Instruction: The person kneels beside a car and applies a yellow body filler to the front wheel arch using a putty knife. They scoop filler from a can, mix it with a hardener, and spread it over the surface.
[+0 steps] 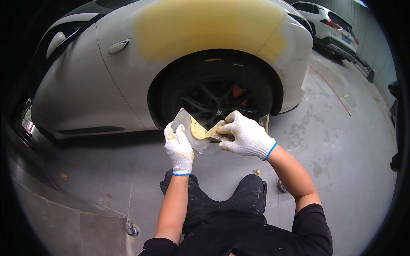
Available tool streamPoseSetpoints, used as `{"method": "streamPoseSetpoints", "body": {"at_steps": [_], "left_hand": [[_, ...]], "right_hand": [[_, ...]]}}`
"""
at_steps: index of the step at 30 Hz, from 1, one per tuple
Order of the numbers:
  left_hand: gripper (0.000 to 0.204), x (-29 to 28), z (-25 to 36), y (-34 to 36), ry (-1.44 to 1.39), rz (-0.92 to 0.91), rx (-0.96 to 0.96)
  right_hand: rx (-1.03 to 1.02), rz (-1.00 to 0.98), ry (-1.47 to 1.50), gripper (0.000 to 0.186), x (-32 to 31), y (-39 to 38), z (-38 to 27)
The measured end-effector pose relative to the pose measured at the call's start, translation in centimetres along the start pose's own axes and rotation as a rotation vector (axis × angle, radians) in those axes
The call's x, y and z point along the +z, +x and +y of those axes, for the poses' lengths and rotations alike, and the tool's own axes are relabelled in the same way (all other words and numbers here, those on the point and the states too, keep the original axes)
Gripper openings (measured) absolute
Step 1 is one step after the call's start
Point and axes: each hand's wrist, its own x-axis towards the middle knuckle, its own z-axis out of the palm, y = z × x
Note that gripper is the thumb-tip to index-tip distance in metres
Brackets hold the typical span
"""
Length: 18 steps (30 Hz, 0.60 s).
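Before black-spoked wheel [218, 100] of white car [128, 72]: white-gloved left hand [178, 148] grips flat grey rectangular plate [181, 123] bearing creamy yellow paste [197, 130]; white-gloved right hand [247, 136] has fingers clamped on yellow-smeared flat scraper [217, 131], edge meeting paste.

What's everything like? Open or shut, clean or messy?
Left hand: gloved, gripping the plate
Right hand: gloved, gripping the scraper
Plate: held, smeared with putty
Scraper: held, messy, touching putty
Putty: soft-looking, heaped
Car door: shut
Wheel: fitted
Yellow patch: blurry-edged
Far car's boot: shut
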Motion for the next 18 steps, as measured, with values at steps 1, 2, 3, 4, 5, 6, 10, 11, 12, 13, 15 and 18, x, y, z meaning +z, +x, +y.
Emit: {"method": "streamPoseSetpoints", "body": {"at_steps": [1,2,3,4,5,6,10,11,12,13,15,18], "left_hand": [[0.024,-0.1,-0.1,0.3,0.019,-0.032,0.006],[0.025,-0.2,-0.2,0.4,0.036,-0.060,-0.079],[0.025,-0.1,-0.4,0.6,0.035,-0.092,0.011],[0.024,-0.4,-0.5,0.9,0.014,-0.051,0.042],[0.024,-0.4,-0.7,1.1,-0.027,-0.063,0.021],[0.024,-0.6,-0.8,1.1,-0.103,-0.032,-0.015],[0.025,-0.6,-1.0,0.9,-0.259,-0.051,-0.167],[0.026,-0.5,-0.9,0.8,-0.331,-0.091,-0.216],[0.025,-0.8,-0.7,1.0,-0.417,-0.072,-0.209],[0.024,-0.8,-0.5,1.0,-0.482,-0.011,-0.195],[0.024,-1.4,0.3,1.7,-0.617,0.117,-0.309],[0.025,-1.2,1.6,2.5,-0.470,0.207,-0.145]], "right_hand": [[0.081,0.112,-0.062,0.048,-0.2,0.1,-0.4],[0.047,0.242,0.008,0.049,-0.4,0.2,-0.8],[0.000,0.186,0.063,0.050,-0.6,0.2,-1.1],[-0.033,0.045,0.078,0.050,-0.8,0.3,-1.1],[-0.055,-0.147,0.114,0.050,-0.9,0.2,-1.2],[-0.008,-0.248,0.038,0.051,-1.0,0.3,-1.0],[0.097,-0.009,0.561,0.061,0.1,0.1,1.0],[0.079,-0.117,0.918,0.060,0.8,0.0,1.6],[0.102,-0.076,0.715,0.061,1.4,-0.4,2.4],[0.066,-0.046,0.519,0.061,2.4,-0.6,2.9],[0.273,0.022,0.362,0.060,3.3,-1.5,4.5],[0.311,0.060,1.555,0.059,5.0,-1.9,4.7]]}}
